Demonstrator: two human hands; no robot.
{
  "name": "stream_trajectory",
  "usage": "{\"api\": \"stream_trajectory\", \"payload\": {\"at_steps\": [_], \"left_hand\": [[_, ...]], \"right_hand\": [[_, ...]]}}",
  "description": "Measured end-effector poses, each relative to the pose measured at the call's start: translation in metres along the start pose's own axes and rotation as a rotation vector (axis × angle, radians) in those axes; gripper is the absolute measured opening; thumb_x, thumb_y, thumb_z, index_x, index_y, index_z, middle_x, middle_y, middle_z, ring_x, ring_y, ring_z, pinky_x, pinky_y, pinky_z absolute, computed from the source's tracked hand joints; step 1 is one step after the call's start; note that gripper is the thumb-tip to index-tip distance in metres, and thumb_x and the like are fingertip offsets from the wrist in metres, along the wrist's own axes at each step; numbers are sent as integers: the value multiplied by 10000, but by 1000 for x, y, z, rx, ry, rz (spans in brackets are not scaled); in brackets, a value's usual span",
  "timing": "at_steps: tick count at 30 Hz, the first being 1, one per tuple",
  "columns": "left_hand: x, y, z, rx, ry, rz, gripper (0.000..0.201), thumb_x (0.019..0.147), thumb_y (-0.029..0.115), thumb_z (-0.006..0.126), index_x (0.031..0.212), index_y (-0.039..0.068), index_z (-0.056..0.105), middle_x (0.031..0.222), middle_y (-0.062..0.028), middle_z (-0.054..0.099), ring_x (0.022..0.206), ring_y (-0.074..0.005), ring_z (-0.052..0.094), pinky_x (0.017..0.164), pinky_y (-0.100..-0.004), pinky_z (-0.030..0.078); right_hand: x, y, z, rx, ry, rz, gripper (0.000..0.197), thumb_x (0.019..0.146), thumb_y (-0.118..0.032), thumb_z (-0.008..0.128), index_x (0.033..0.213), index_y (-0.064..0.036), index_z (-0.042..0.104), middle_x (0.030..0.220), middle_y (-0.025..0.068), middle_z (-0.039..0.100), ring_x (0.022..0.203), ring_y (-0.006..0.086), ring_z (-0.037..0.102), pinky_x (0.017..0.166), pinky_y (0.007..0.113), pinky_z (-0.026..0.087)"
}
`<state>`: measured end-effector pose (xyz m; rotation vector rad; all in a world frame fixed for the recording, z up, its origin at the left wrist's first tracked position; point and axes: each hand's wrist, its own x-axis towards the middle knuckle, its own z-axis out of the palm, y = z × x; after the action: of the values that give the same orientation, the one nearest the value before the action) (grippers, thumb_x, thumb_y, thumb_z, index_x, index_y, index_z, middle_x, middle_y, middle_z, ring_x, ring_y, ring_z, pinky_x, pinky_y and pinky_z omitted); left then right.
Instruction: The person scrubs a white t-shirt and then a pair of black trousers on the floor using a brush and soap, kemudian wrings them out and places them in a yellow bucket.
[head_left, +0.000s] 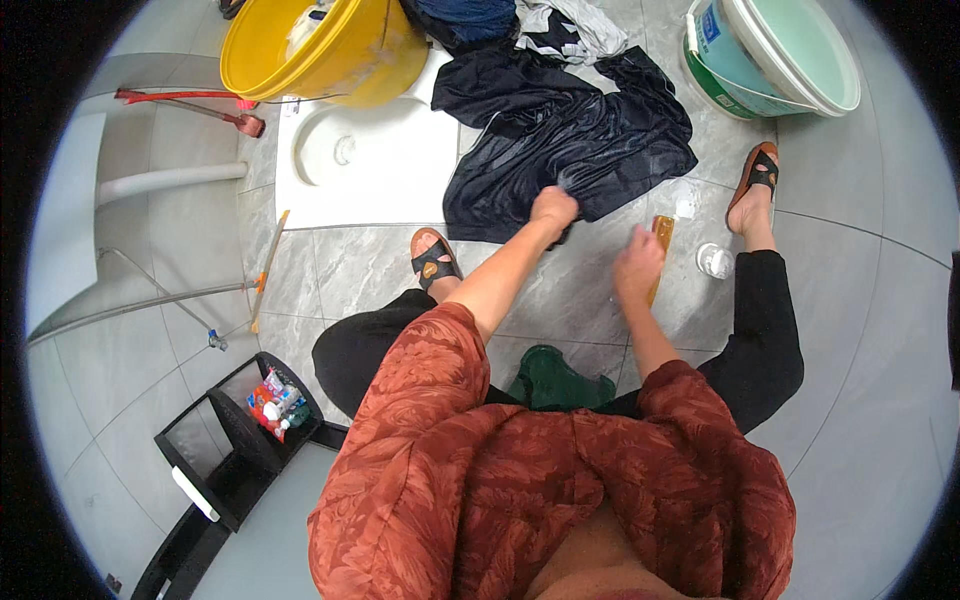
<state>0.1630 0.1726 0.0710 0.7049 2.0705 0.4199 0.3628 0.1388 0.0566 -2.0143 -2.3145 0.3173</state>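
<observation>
My left hand (554,207) is closed on the near edge of a black garment (600,140), which lies spread and crumpled on the tiles and looks wet. A small pale patch shows on the cloth just past my fingers. To the right, my right hand (638,265) is beside a long yellow-brown piece, wooden-looking (662,232), and overlaps part of it. Motion smears those fingers, so whether they grip it is unclear. A small round clear-and-white container (714,261) stands right of that hand. Above it lies a small white patch (685,198) on the floor.
A yellow bucket (400,60) sits at the white squat toilet (375,205), far left. At the far right stands a pale green bucket (730,60). More clothes (590,30) are piled beyond the garment. A green stool (560,378) is beneath me; a black rack (235,430) stands left.
</observation>
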Motion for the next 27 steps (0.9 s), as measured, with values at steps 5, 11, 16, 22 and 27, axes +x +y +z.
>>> {"api": "stream_trajectory", "payload": {"at_steps": [5, 11, 16, 22, 27], "left_hand": [[-65, 75, 12, -630, -354, 116, 405, 648, -52, 506, 1052, -57, 532, 585, -59, 420, 513, -178, 401, 495, -332, 287], [-172, 131, -19, -1229, -343, -180, 360, 519, -106, 480, 830, 61, 548, 620, 7, 398, 526, -137, 392, 469, -298, 251], [-173, 108, -39, -1498, -488, -9, 270, 495, -80, 480, 728, 50, 525, 651, -35, 441, 544, -177, 442, 565, -277, 417], [-236, 129, -123, -1555, -507, -48, 183, 479, -54, 470, 519, 105, 387, 583, -17, 432, 507, -213, 452, 587, -329, 477], [-267, 109, -173, -1567, -453, -33, 135, 498, -29, 481, 570, 83, 456, 633, -46, 527, 586, -221, 522, 619, -338, 481]], "right_hand": [[-47, -61, 42, 713, -584, 199, 419, 771, -159, 642, 1152, -44, 513, 1089, 125, 556, 1017, 295, 527, 834, 414, 420], [-32, -55, 14, 1002, -112, 321, 282, 830, -144, 580, 1091, -64, 513, 1029, 94, 557, 938, 236, 533, 816, 361, 438], [0, -42, -36, 897, 170, 249, 171, 879, -132, 529, 1040, -79, 513, 978, 69, 557, 872, 188, 538, 801, 316, 454], [-13, -7, -86, 976, 209, 320, 486, 779, -114, 670, 1216, -31, 475, 936, 102, 628, 802, 174, 592, 735, 324, 478], [-37, -6, -159, 730, -447, 54, 418, 648, -212, 786, 1003, -29, 660, 798, 142, 665, 692, 219, 619, 668, 327, 476]]}}
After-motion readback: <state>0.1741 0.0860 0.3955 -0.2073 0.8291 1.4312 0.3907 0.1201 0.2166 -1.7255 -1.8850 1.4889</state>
